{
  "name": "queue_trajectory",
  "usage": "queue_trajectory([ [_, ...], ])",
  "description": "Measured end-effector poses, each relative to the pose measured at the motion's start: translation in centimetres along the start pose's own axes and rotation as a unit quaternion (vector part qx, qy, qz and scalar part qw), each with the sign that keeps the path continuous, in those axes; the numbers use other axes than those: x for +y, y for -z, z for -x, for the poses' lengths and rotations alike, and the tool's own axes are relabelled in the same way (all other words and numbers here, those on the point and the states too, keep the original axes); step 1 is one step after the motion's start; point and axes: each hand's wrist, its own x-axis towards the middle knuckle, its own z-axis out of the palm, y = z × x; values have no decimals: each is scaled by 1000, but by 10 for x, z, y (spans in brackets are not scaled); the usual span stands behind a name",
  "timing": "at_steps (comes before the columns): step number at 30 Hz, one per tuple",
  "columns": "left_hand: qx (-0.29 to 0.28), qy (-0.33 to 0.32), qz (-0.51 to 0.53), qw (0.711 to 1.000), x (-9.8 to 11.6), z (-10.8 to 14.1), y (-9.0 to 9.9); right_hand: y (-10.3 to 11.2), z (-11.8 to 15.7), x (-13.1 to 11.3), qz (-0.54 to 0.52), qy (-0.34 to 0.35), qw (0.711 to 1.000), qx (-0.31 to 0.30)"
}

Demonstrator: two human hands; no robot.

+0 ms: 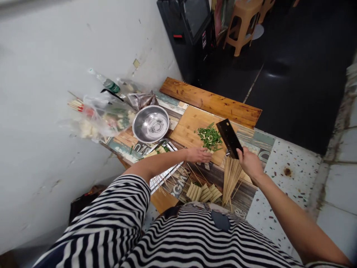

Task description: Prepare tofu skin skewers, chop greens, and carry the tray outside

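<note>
My R hand (249,162) is wrapped round the handle end of the cleaver (229,137), so that grip's firmly taken. The dark blade is tilted up and away from me, over the R end of the cutting board (185,128). My L hand (199,154) is down at the board's near edge, palm low, fingers pointing R. There's a pale bit by the fingertips, but it's small & half hidden at this angle, so can't tell if I'm pinching it or just touching.

Chopped greens (209,137) sit in a loose heap on the board, R of its middle, btwn my L hand & the blade (long thin strips, w/ some pale bits mixed in). Off the board's near R corner: a fanned bundle of bare skewers (230,173), pointing back toward me. On the near side of the board, close to my shirt, pale rolls (204,192) lie in groups.

L of the board there's a steel bowl (151,124), nothing tall in it, bright inside. The metal tray (173,146) is at the board's near L side, partly under my forearm, w/ more pale pcs & some green. Further L of the board, past the bowl: clear plastic bags (104,111) of food, plus a bottle (111,86) w/ a green label. Beyond the board's far edge runs a wooden bench (209,100).
</note>
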Motion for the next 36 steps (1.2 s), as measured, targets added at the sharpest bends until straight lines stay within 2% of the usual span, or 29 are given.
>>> queue_trajectory([
  [2,44,7,4,999,-5,7,-11,-2,4,-13,38,42,998,-37],
  [5,105,21,-25,994,6,13,-24,-8,8,-23,94,116,986,-69],
  [7,185,113,-56,975,21,13,-36,-11,8,-24,118,158,978,-75],
  [9,272,267,-76,921,38,8,-52,-12,7,-21,130,190,970,-72],
  [10,299,329,-78,892,45,5,-61,-12,5,-19,134,203,968,-68],
  [12,322,385,-74,862,56,-4,-77,-11,1,-14,139,229,961,-61],
  [15,341,391,-58,853,61,-17,-90,-10,-5,-9,141,267,952,-58],
  [20,375,407,1,833,60,-28,-88,-7,-10,-13,157,271,945,-97],
  [24,363,416,31,833,59,-32,-86,-2,-15,-19,162,247,946,-132],
  [31,335,426,33,840,57,-37,-86,-4,-40,-11,163,275,934,-160],
  [36,344,421,40,838,56,-37,-87,-10,-47,-34,163,259,939,-160],
])
